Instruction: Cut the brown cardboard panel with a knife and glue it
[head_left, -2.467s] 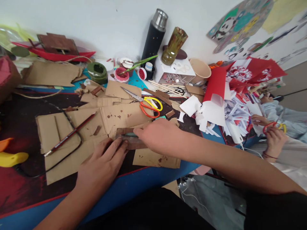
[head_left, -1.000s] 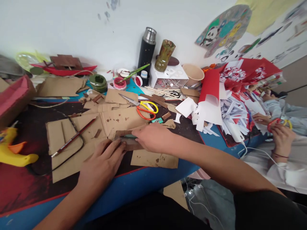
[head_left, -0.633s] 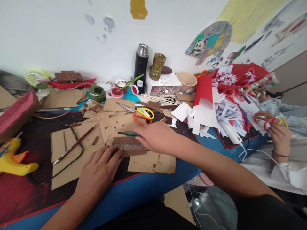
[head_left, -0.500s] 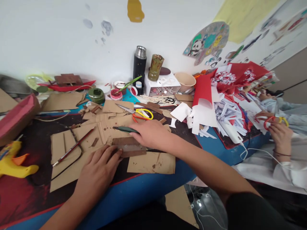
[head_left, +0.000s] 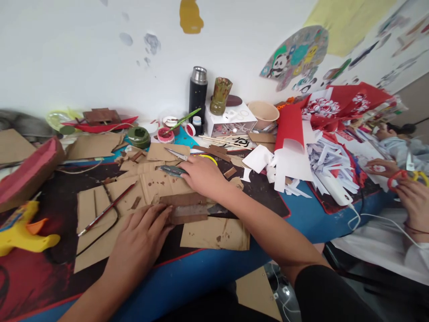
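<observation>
A person's left hand (head_left: 139, 239) lies flat, fingers spread, its fingertips pressing the near end of a dark brown cardboard strip (head_left: 186, 206) on a cluttered bench (head_left: 208, 264). The strip lies on tan cardboard sheets (head_left: 157, 181) near the front edge. The right hand (head_left: 201, 175) reaches past it, fingers closed around a green-handled knife (head_left: 171, 170) that points left, just beyond the strip. A red pencil (head_left: 107, 208) lies to the left. At the far right, another person's hand (head_left: 414, 201) holds red scissors (head_left: 397, 178).
</observation>
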The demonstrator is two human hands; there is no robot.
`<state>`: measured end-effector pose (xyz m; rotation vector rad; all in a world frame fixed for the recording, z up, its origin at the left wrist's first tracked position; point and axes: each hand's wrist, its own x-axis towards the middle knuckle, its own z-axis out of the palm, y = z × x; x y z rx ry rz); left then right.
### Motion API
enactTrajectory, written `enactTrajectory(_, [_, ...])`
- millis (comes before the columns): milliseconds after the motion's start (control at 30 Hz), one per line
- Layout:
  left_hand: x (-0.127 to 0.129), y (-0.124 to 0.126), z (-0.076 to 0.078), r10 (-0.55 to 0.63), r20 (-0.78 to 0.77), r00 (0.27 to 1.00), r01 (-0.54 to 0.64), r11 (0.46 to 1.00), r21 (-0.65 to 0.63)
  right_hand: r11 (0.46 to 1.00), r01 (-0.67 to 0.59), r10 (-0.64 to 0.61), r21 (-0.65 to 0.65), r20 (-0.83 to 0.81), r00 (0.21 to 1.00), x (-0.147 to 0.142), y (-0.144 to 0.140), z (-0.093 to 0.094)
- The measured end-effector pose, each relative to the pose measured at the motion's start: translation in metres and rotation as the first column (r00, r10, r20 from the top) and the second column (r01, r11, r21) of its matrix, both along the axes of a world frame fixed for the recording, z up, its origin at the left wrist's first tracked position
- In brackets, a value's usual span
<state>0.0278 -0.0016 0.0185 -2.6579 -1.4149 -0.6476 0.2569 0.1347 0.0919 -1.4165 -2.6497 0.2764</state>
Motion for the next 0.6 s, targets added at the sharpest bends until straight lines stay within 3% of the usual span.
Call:
enactTrajectory(167, [-0.002, 0.002, 0.002, -0.008, 0.034, 0.999, 0.010, 0.999, -0.042, 0.999, -0.023, 0.021, -0.034, -0.056, 0.998, 0.005, -0.013, 0.005])
enactTrajectory(333, [0.002, 0.001, 0.009, -0.048, -0.001, 0.999, 0.048, 0.999, 0.000, 0.984, -0.117, 0.134, -0.135, 0.125, 0.983, 0.006, -0.036, 0.005])
enactTrajectory(600, [0.002, -0.003, 0.001, -0.041, 0.012, 0.999, 0.040, 0.998, 0.057, 0.986, -0.078, 0.109, -0.148, 0.211, 0.971, -0.001, -0.042, 0.001])
